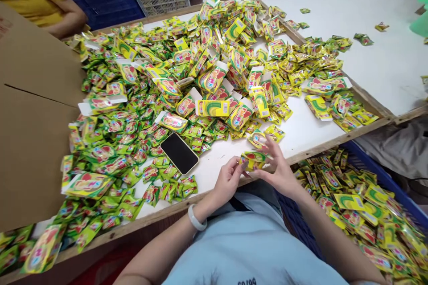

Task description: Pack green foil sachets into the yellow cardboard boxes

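My left hand [230, 177] is closed, its thumb and fingers pinching small yellow-and-green candy packets [253, 159] just above the table's front edge. My right hand [279, 170] is at the right end of the same packets, thumb below and fingers curved above, gripping that end between them. Whether a carton is also between the hands I cannot make out. Just beyond the fingertips, a yellow packet [274, 132] lies on the white tabletop [217, 160]. Farther back, small printed cartons [212, 107], several with open flaps, lie on a large heap of green packets [115, 142] and yellow packets [297, 64].
A phone [179, 153] lies left of my hands. The large cardboard box [36, 120] stands at the left. Below the table on the right, a blue crate [384, 173] holds filled cartons. A wooden rim [354, 131] edges the table. Another person's arm [70, 15] is at far left.
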`<state>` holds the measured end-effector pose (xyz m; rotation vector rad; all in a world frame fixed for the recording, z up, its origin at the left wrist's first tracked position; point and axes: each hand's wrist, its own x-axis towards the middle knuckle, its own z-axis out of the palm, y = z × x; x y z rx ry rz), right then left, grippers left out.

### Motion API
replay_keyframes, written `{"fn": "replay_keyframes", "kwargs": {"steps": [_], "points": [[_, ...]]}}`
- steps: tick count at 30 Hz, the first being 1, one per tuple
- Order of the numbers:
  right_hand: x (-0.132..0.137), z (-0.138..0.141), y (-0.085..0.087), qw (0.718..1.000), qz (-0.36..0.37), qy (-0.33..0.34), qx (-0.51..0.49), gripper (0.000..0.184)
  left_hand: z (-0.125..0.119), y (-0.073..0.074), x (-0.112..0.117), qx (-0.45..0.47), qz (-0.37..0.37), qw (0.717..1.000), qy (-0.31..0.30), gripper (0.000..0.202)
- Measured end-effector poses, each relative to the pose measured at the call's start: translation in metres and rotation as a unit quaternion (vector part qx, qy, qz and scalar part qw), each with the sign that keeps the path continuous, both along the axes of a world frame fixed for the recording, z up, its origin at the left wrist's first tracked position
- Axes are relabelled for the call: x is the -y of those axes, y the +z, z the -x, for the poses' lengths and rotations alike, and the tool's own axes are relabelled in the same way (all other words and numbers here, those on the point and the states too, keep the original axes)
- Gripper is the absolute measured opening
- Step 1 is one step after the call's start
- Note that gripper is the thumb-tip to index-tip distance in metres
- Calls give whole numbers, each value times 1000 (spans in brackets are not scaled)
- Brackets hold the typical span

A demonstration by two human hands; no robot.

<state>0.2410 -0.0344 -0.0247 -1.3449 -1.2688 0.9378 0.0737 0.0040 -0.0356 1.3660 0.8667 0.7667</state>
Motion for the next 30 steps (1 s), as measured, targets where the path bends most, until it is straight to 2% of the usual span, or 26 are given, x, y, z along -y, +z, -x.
{"fn": "replay_keyframes", "kwargs": {"steps": [2, 3, 5, 7, 8, 10, 11, 13, 14, 16, 18, 19, 21, 23, 25, 27, 30], "points": [[12, 3, -13, 996, 30, -7, -86, 44, -4, -1, 1, -43, -27, 998, -48, 38], [17, 2, -17, 994, 35, -28, -104, 33, -6, 0, -2, -70, -52, 993, -80, 37], [25, -7, -20, 989, 30, -103, -99, 23, -13, 6, -17, -133, -144, 972, -130, 33], [29, -26, -17, 981, 23, -170, -89, 23, -25, 13, -41, -194, -280, 925, -169, 26], [29, -38, -15, 977, 24, -192, -92, 24, -33, 16, -54, -221, -348, 890, -194, 30], [27, -60, -9, 971, 30, -215, -102, 25, -51, 20, -77, -280, -448, 807, -263, 53], [26, -69, -6, 970, 33, -217, -103, 26, -60, 22, -87, -310, -473, 768, -299, 58], [24, -82, -2, 971, 43, -211, -99, 28, -74, 25, -99, -363, -490, 711, -350, 53], [23, -86, -1, 972, 48, -206, -99, 29, -78, 27, -103, -383, -491, 695, -360, 47], [23, -89, 1, 972, 47, -202, -112, 32, -79, 32, -106, -406, -489, 683, -359, 43], [22, -88, 4, 968, 30, -214, -127, 34, -72, 37, -106, -403, -474, 703, -345, 44], [21, -86, 6, 967, 18, -218, -130, 34, -66, 38, -104, -393, -451, 727, -336, 44], [16, -79, 13, 969, -7, -210, -128, 31, -53, 40, -99, -360, -365, 801, -309, 42], [9, -68, 22, 973, -42, -190, -122, 25, -40, 40, -90, -303, -244, 880, -272, 39], [-1, -54, 31, 975, -89, -176, -105, 18, -30, 39, -76, -218, -121, 939, -239, 36], [-11, -41, 36, 977, -129, -155, -66, 14, -23, 38, -61, -118, -3, 967, -225, 30], [-21, -31, 36, 981, -162, -100, 40, 12, -15, 36, -43, 4, 128, 963, -236, 30]]}}
